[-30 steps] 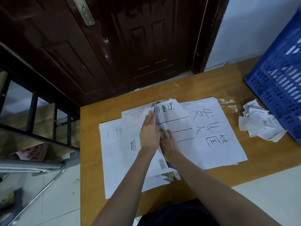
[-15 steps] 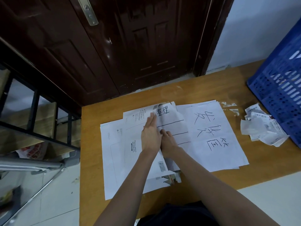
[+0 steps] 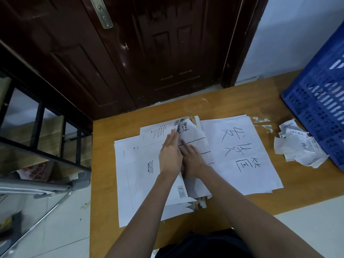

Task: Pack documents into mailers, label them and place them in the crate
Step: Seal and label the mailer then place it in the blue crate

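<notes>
Head view: the left hand [image 3: 170, 155] lies flat, fingers straight, pressing on the white mailer [image 3: 149, 164] at the middle of the tabletop [image 3: 232, 101]. Touching it, the right hand [image 3: 193, 161] rests with fingers extended on a handwritten sheet [image 3: 193, 135] sliding into that mailer. Right of the mailer lie more sheets [image 3: 242, 155], crumpled labels [image 3: 299, 151], then the blue crate [image 3: 320, 108].

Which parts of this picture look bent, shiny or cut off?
Head view: wide lens bows the door and table edges; glare spots shine on the door; the crate is cut off at the right; handwriting on the sheet stays sharp.
</notes>
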A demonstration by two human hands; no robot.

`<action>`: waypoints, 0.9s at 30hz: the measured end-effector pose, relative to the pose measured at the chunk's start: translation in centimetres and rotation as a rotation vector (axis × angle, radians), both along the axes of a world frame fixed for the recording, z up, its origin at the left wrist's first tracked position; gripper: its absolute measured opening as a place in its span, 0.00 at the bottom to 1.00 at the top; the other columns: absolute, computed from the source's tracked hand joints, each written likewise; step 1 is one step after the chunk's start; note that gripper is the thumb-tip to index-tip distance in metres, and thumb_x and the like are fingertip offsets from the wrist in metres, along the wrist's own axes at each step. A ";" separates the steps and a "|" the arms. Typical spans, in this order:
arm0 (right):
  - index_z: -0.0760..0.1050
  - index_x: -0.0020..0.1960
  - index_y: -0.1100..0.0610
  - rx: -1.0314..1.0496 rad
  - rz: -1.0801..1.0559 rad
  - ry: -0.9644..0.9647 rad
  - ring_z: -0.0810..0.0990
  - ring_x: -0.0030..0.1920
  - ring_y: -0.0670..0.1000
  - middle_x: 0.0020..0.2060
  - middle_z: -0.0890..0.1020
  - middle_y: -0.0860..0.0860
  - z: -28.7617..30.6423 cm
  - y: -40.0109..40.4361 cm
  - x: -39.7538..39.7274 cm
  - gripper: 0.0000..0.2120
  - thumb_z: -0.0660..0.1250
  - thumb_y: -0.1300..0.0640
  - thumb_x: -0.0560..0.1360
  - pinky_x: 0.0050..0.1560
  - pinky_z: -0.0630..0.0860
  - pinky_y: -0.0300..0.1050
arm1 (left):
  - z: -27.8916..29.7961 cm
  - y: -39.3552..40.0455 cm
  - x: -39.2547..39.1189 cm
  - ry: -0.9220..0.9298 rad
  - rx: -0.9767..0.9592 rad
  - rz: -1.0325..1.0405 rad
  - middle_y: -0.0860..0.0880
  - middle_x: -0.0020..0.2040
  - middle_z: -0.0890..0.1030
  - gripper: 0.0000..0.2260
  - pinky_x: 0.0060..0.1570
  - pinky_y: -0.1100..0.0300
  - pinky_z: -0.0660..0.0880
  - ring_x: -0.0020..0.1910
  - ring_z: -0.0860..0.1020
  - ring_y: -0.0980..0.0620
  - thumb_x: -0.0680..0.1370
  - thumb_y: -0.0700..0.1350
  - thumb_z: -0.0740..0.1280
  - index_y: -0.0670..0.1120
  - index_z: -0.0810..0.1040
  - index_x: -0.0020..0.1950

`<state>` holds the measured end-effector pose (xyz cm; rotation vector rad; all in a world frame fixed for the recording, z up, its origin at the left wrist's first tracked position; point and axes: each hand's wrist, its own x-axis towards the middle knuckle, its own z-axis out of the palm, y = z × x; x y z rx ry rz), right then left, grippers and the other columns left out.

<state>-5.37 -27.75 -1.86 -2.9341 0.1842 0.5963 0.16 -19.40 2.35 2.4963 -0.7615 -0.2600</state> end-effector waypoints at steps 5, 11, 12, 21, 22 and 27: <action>0.39 0.78 0.54 -0.113 -0.087 0.030 0.35 0.76 0.58 0.77 0.41 0.53 -0.4 1.3 -0.6 0.36 0.58 0.51 0.80 0.76 0.44 0.52 | 0.6 -0.4 -0.6 0.021 -0.074 0.012 0.55 0.76 0.60 0.24 0.71 0.59 0.64 0.75 0.60 0.56 0.80 0.34 0.56 0.48 0.61 0.76; 0.41 0.78 0.58 -0.067 -0.132 -0.026 0.42 0.77 0.57 0.77 0.47 0.55 -0.2 2.1 -0.7 0.31 0.55 0.55 0.82 0.74 0.52 0.49 | 1.2 -0.8 -1.2 0.030 -0.075 0.002 0.54 0.76 0.60 0.23 0.70 0.58 0.65 0.74 0.61 0.55 0.81 0.37 0.57 0.48 0.62 0.76; 0.46 0.78 0.59 0.038 -0.171 -0.075 0.46 0.77 0.56 0.77 0.50 0.56 0.3 2.2 -0.6 0.29 0.55 0.56 0.82 0.74 0.53 0.47 | 1.1 -0.7 -1.3 0.023 -0.069 -0.002 0.54 0.76 0.60 0.23 0.70 0.58 0.65 0.74 0.61 0.55 0.81 0.37 0.57 0.48 0.62 0.76; 0.77 0.61 0.60 0.161 -0.110 -0.403 0.75 0.63 0.58 0.59 0.80 0.55 1.1 0.8 -0.3 0.25 0.75 0.55 0.65 0.62 0.71 0.50 | 1.0 -0.6 -0.4 -0.007 -0.080 0.007 0.55 0.76 0.62 0.23 0.69 0.58 0.67 0.73 0.63 0.54 0.81 0.37 0.56 0.48 0.62 0.76; 0.72 0.67 0.59 0.142 -0.088 -0.361 0.68 0.70 0.58 0.66 0.74 0.56 1.0 0.9 -0.5 0.28 0.71 0.53 0.70 0.68 0.65 0.52 | 1.0 -0.6 -0.3 -0.009 -0.075 0.017 0.55 0.76 0.61 0.23 0.69 0.58 0.66 0.74 0.63 0.54 0.81 0.37 0.57 0.48 0.62 0.76; 0.45 0.78 0.56 -0.058 0.089 -0.026 0.38 0.77 0.55 0.78 0.45 0.55 0.5 0.8 -0.7 0.31 0.55 0.50 0.81 0.76 0.40 0.53 | 1.3 -0.6 -0.7 0.005 -0.101 0.036 0.53 0.75 0.63 0.22 0.67 0.58 0.67 0.73 0.65 0.53 0.81 0.36 0.59 0.47 0.63 0.75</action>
